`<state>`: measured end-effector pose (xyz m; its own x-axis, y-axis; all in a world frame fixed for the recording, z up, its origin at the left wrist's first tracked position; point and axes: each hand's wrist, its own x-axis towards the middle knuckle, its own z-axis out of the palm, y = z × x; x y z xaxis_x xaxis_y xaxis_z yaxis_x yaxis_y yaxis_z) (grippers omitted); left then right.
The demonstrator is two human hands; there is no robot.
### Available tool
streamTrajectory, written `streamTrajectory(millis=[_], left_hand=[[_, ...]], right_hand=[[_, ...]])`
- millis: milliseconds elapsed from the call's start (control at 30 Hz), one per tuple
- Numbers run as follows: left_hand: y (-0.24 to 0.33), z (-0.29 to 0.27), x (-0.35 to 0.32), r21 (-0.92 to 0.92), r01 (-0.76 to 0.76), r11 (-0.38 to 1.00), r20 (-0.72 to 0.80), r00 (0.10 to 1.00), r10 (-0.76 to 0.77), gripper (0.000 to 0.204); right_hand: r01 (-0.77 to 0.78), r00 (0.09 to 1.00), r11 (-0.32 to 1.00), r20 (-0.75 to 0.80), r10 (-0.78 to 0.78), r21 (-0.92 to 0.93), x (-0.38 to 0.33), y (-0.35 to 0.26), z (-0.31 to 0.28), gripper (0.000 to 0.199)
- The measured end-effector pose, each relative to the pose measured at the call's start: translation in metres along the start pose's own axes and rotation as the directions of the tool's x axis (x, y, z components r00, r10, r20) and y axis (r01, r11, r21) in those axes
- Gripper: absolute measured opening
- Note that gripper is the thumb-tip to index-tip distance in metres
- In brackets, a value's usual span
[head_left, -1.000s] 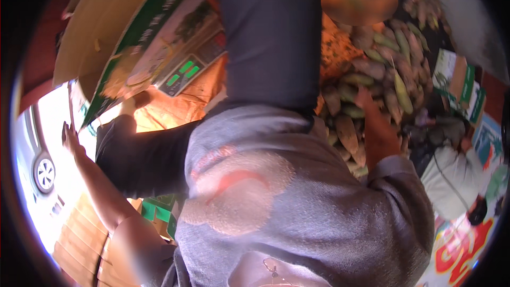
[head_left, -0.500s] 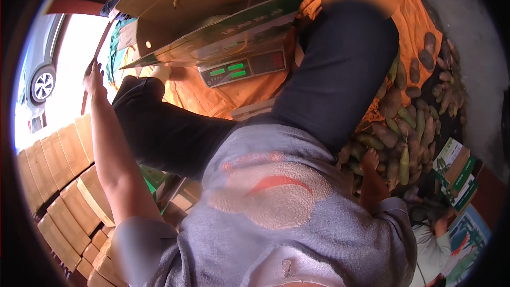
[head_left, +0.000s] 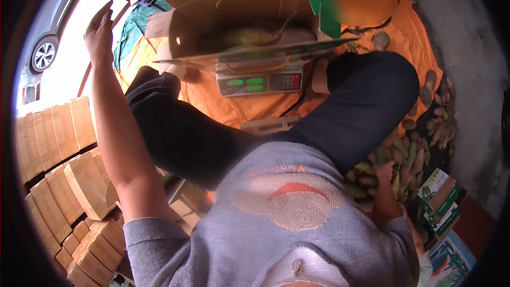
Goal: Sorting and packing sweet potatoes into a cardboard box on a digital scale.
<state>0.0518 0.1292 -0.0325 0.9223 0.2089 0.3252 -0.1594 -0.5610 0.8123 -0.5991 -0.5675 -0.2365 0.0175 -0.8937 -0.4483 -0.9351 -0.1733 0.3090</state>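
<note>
Since the earlier frame, the person's right knee (head_left: 390, 74) has swung farther right, clear of the open carton (head_left: 247, 2). That carton stands at the far middle, the scale (head_left: 260, 83) showing lit green digits beneath its near flap, on an orange sheet (head_left: 207, 103). At right, the right hand (head_left: 383, 171) reaches into the pile of roots (head_left: 411, 151); whether its fingers clamp one, I cannot tell. Far left, the left hand (head_left: 99, 36) is raised, fingers stretched out, with stacked boxes (head_left: 87, 186) nearer at left.
</note>
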Motion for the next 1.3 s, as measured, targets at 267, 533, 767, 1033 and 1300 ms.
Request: streamTrajectory(millis=[267,533,767,1033,1300], left_hand=[[0.026,0.03,0.003,-0.144,-0.165,0.976,0.223,0.955,0.195,0.025],[0.075,0.069,-0.032,0.065,-0.506,0.86,0.426,0.793,0.435,0.033],[0.073,0.075,-0.036,0.08,-0.417,0.905,0.478,0.813,0.333,0.038],[0.065,0.072,-0.037,0.065,-0.475,0.878,0.463,0.793,0.395,0.034],[0.049,0.077,-0.036,0.09,-0.536,0.84,0.41,0.788,0.459,0.037]], right_hand=[[0.771,0.472,0.627,-0.758,-0.45,0.108,-0.017,-0.149,-0.251,0.063],[0.967,0.229,0.255,-0.503,-0.833,0.018,-0.312,-0.365,-0.371,0.057],[0.989,-0.012,-0.048,0.248,-0.969,-0.139,-0.362,-0.501,-0.291,0.059],[0.906,-0.313,-0.29,-0.029,-0.949,-0.308,-0.339,-0.507,-0.258,0.069],[0.936,-0.086,-0.273,-0.605,-0.791,0.224,-0.319,-0.43,-0.332,0.033]])
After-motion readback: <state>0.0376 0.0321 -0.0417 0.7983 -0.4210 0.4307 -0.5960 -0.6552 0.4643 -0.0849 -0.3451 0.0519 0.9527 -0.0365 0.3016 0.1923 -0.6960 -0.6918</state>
